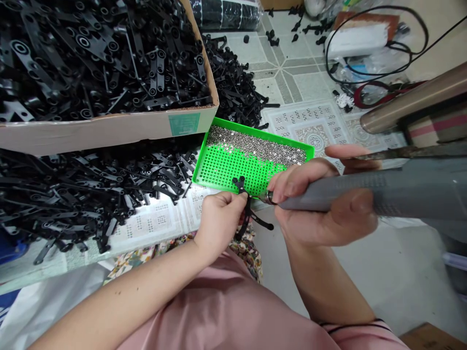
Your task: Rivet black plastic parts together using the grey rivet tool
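Between its thumb and fingers my left hand [221,218] pinches a black jointed part [258,219] with several arms, held over the near edge of the green tray [219,181]. My right hand [324,209] is wrapped round a grey handheld driver [339,192]. The driver's metal tip [267,197] points left, close beside the black part; whether they touch cannot be made out. Small silver screws [255,146] cover the far half of the perforated tray, and its near half shows bare holes.
A cardboard box [138,127] heaped with black parts stands at the upper left. Loose black parts [146,180] lie below and behind it. A cable [419,24], plastic bags and a brown tube [412,99] are at the upper right.
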### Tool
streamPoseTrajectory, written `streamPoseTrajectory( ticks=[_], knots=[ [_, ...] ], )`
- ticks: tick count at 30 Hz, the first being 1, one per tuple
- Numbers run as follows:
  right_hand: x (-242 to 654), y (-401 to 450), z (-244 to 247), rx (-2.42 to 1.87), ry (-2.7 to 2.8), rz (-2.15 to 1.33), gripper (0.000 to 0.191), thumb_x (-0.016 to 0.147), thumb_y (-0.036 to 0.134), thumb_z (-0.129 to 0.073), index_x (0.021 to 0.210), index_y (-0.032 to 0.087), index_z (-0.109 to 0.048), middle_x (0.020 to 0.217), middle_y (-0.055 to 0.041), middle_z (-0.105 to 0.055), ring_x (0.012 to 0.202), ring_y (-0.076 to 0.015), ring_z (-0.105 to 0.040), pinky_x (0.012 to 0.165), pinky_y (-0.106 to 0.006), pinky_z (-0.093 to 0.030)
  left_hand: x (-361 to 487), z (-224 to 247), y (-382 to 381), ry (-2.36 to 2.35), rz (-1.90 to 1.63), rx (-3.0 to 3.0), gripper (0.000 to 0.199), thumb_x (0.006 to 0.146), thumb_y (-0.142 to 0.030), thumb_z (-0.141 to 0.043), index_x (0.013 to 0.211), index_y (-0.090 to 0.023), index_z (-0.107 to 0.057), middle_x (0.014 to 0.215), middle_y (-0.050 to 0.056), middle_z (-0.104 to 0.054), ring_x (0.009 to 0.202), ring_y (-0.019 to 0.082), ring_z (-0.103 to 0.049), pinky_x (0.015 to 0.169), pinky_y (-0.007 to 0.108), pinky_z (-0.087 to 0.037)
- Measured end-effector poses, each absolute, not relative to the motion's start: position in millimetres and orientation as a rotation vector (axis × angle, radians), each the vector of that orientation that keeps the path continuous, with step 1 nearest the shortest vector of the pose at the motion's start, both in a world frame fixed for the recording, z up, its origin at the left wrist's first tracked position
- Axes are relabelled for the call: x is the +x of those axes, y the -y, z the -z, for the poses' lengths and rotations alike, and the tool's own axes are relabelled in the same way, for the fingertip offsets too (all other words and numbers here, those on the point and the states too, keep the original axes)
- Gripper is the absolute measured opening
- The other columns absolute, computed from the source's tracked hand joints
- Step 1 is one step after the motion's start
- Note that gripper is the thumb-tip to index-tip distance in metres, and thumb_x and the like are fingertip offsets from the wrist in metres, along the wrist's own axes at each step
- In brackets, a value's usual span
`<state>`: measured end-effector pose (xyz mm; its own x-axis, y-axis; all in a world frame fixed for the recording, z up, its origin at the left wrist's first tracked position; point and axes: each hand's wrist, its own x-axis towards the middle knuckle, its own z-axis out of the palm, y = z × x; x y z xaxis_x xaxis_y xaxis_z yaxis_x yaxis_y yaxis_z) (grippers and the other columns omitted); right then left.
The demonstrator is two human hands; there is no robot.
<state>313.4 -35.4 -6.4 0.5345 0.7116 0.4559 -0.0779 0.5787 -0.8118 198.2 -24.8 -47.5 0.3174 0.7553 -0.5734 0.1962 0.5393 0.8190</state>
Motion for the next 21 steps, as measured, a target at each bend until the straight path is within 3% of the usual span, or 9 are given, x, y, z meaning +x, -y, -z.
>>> streamPoseTrajectory(
  ticks=[21],
  knots=[
    [312.9, 34.9, 7.5, -0.823, 0.889, -0.548, 0.028, 0.074, 0.038, -0.064, 0.095, 0.019, -0.059, 0.050, 0.0046, -0.055, 0.035, -0.0144, -0.046, 0.037, -0.031, -0.042, 198.4, 45.0, 24.6, -1.229, -0.439, 0.973, 0.032, 0.077, -0.038, -0.057, 0.055, -0.016, -0.060, 0.046, 0.000, -0.058, 0.044, 0.012, -0.051, 0.044, 0.023, -0.036]
  ],
)
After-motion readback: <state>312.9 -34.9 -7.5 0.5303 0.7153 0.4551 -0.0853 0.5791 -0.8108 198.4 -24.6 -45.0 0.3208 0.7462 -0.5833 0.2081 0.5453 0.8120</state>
